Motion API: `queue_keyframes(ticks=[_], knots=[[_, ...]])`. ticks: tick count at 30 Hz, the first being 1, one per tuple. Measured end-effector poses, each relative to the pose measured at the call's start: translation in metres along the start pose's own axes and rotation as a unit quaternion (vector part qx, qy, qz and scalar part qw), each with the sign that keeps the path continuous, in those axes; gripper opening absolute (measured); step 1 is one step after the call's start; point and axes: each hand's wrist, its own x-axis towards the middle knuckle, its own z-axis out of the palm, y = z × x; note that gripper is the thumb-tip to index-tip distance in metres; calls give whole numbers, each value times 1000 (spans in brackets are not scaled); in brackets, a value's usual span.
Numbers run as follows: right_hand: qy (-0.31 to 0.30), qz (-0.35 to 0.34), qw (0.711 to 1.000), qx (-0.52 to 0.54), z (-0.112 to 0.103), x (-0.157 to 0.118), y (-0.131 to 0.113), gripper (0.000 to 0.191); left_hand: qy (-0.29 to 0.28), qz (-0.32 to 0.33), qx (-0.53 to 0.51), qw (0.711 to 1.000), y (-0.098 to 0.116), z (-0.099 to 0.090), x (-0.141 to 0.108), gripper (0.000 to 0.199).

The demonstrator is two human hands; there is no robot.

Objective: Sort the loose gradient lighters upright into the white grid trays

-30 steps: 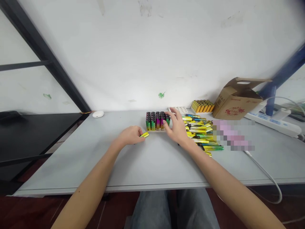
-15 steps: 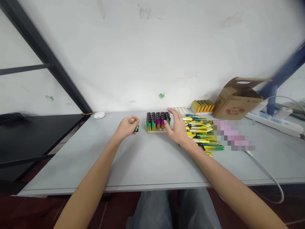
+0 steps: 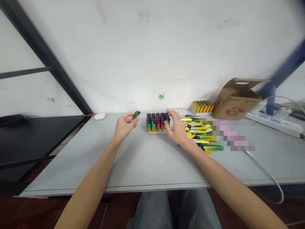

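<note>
My left hand (image 3: pixel 125 125) is raised above the grey table (image 3: pixel 71 168), pinching a metallic green-and-black disposable lighter (image 3: pixel 135 115) in its fingertips, tilted. Just to its right stands a block of upright lighters (image 3: pixel 154 122) with black tops and rainbow metallic bodies, set in a pale rack (image 3: pixel 154 132). My right hand (image 3: pixel 177 128) rests with spread fingers against the right side of that block and holds nothing. Beyond it lies a loose heap of gold and green lighters (image 3: pixel 200 132), partly hidden behind the hand.
Behind the heap are a white holed tray (image 3: pixel 176 111), a tray of upright yellow lighters (image 3: pixel 202 107) and an open cardboard box (image 3: pixel 237 103). A white power strip (image 3: pixel 274 124) sits far right. A small white object (image 3: pixel 99 116) lies by the wall. A pixelated patch (image 3: pixel 233 135) covers the table.
My left hand has risen farther up the table and turned the lighter, which showed gold earlier and now shows its green-and-black end. My right hand has barely moved.
</note>
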Motion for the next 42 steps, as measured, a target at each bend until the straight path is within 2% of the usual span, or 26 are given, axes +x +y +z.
queue_keyframes(ticks=[4, 7, 9, 12, 15, 17, 21, 26, 30, 36, 42], knots=[[-8, 4, 1000, -1, -2, 0, -2, 42, 24, 14, 53, 998, 2, 0, -1, 31], [-8, 3, 1000, 1, -2, -1, -2, 41, 23, -7, -29, 999, 4, 1, 0, 28], [-7, 4, 1000, 2, -2, -1, -1, 40, -20, -35, -144, 989, 6, 1, 1, 26], [-7, 7, 1000, 2, -3, -1, -1, 39, -114, -79, -298, 944, 12, 1, -1, 24], [-11, 6, 1000, 2, -3, -1, -2, 38, -170, -112, -366, 908, 16, 0, -4, 15], [-12, 6, 1000, 3, -3, -1, -2, 37, -173, -114, -373, 904, 18, -1, -7, 12], [-12, 7, 1000, 6, -3, -2, -2, 36, -186, -88, -363, 909, 19, -4, -11, 21], [-22, 1, 1000, 17, -5, -2, -3, 35, -206, -93, -387, 894, 20, -3, -9, 28], [-32, -2, 999, 30, -6, -2, -2, 35, -205, -102, -418, 879, 20, 0, -9, 14], [-35, -7, 999, 40, -7, -2, -3, 37, -233, -101, -417, 873, 21, 3, -13, 13], [-27, -20, 998, 47, -9, -3, -2, 39, -229, -125, -408, 875, 21, 8, -13, 39]])
